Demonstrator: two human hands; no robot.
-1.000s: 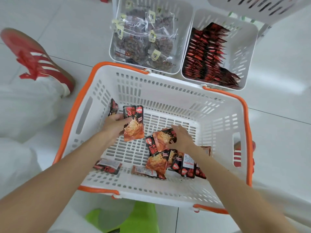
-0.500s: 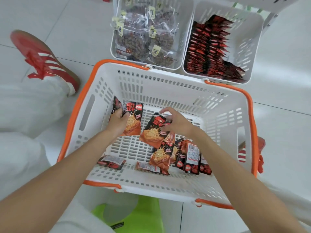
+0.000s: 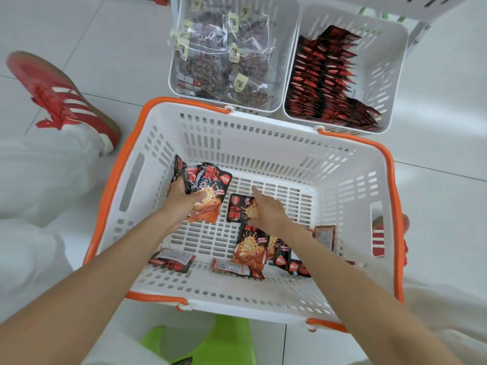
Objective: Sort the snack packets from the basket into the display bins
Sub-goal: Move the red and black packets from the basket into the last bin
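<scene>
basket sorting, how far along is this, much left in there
Partly done. The right bin already holds rows of red-black packets. In hand: the left hand grips a bunch of packets; the right hand touches another packet, grip unclear. Left: several loose packets lie on the basket floor, mostly toward the near wall.

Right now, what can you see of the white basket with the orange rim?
The basket is white slotted plastic with an orange rim, standing on pale floor tiles just before two white bins. Red-and-black snack packets lie loose on its bottom, mostly at the near side. The left hand grips several packets inside it; the right hand touches another.
</scene>
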